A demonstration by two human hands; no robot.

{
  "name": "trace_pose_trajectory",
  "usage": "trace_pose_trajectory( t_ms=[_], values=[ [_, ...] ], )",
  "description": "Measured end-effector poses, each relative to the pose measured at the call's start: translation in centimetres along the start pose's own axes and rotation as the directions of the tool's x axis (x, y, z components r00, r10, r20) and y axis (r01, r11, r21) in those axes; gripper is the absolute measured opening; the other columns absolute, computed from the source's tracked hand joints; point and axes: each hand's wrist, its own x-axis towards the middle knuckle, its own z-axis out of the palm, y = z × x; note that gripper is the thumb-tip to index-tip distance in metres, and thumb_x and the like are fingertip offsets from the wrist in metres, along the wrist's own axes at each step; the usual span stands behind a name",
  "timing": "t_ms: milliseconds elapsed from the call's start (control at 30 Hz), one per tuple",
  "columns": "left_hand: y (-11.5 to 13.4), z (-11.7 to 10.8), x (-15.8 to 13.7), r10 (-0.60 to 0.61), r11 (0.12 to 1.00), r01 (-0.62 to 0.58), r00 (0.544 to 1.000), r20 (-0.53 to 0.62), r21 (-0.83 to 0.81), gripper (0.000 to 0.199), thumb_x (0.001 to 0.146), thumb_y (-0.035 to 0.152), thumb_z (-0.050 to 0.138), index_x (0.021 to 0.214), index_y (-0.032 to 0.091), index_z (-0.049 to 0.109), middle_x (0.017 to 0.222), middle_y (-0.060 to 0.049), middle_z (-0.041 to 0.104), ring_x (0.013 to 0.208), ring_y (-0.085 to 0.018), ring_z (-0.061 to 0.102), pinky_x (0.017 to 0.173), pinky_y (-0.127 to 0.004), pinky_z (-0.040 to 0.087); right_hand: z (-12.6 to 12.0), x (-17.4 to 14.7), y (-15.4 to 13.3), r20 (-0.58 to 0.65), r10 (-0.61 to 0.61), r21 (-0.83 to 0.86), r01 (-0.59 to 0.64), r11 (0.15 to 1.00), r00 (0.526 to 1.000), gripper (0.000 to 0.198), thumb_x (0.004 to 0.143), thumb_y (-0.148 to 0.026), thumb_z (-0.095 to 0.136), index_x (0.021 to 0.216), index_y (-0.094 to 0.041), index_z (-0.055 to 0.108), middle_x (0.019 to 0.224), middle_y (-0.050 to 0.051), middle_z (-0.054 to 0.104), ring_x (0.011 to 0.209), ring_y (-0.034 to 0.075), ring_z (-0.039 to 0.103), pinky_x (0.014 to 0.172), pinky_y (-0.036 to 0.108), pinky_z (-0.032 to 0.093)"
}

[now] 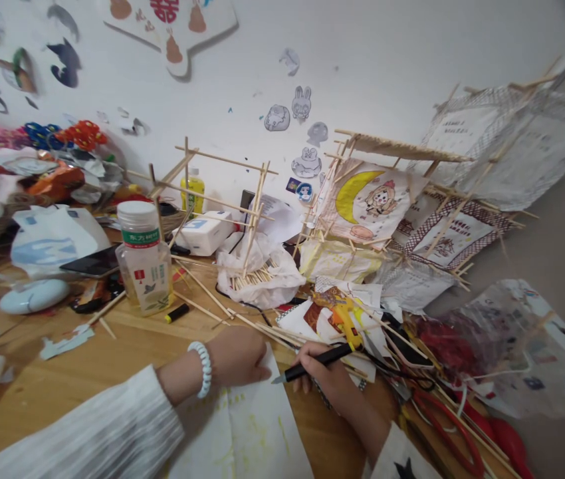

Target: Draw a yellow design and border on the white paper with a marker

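My right hand [332, 376] is closed around a black marker pen [322, 362], its grey tip pointing left just above the right side of a sheet of paper [267, 432]. Faint yellow marks run across this white sheet on the wooden table. On the sheet's upper part rests my left hand [240, 356], fingers curled in and mostly hidden from me; whether anything is inside cannot be seen. A pale coil bracelet [201, 369] circles the left wrist. Just beyond that hand lies a short black cap with a yellow end [177, 313].
A plastic bottle [145, 266] stands at left, beside a dark phone [90, 261] and a white mouse [34, 296]. Stick frames [217, 193] and a moon-picture lantern [369, 199] rise behind. Right lie a yellow glue gun [347, 322], orange-handled scissors [449, 426] and loose sticks.
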Motion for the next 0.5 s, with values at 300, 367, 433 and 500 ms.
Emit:
trace_pose_trajectory(
  t_ms=[300,367,433,500],
  values=[
    [0.03,-0.01,-0.01,-0.003,1.0,0.002,1.0,0.015,0.018,0.032,0.076,0.042,0.053,0.068,0.015,0.068,0.067,-0.011,0.067,0.063,-0.026,0.063,0.053,-0.032,0.043,-0.11,-0.06,0.35,0.014,-0.008,-0.08,0.009,0.997,1.0,0.02,0.078,-0.033,0.05,0.063,-0.02,0.052,0.049,-0.002,0.058,0.04,0.012,0.047,0.044,0.022,0.035],
    [0.05,-0.06,-0.01,-0.004,1.0,0.004,1.0,0.02,0.02,0.031,0.076,0.041,0.053,0.069,0.015,0.068,0.068,-0.012,0.067,0.065,-0.026,0.063,0.054,-0.033,0.044,-0.14,-0.08,0.42,0.02,-0.014,-0.085,0.016,0.996,1.0,0.021,0.079,-0.034,0.05,0.063,-0.02,0.052,0.049,-0.002,0.058,0.041,0.012,0.048,0.044,0.022,0.035],
    [0.11,-0.16,-0.04,-0.006,1.0,0.006,1.0,0.03,0.014,0.031,0.076,0.041,0.053,0.07,0.015,0.069,0.07,-0.012,0.067,0.067,-0.026,0.063,0.055,-0.033,0.044,-0.14,-0.11,0.42,0.016,-0.016,-0.077,0.017,0.997,1.0,0.021,0.079,-0.034,0.05,0.064,-0.019,0.053,0.049,-0.002,0.057,0.041,0.012,0.049,0.045,0.022,0.035],
    [0.16,-0.26,-0.07,-0.008,1.0,0.008,0.999,0.035,0.007,0.031,0.076,0.041,0.053,0.07,0.015,0.069,0.071,-0.012,0.068,0.067,-0.026,0.063,0.055,-0.032,0.043,-0.12,-0.14,0.36,0.013,-0.01,-0.066,0.011,0.998,1.0,0.021,0.079,-0.035,0.05,0.064,-0.02,0.053,0.049,-0.002,0.057,0.042,0.012,0.049,0.045,0.023,0.035]
  ],
)
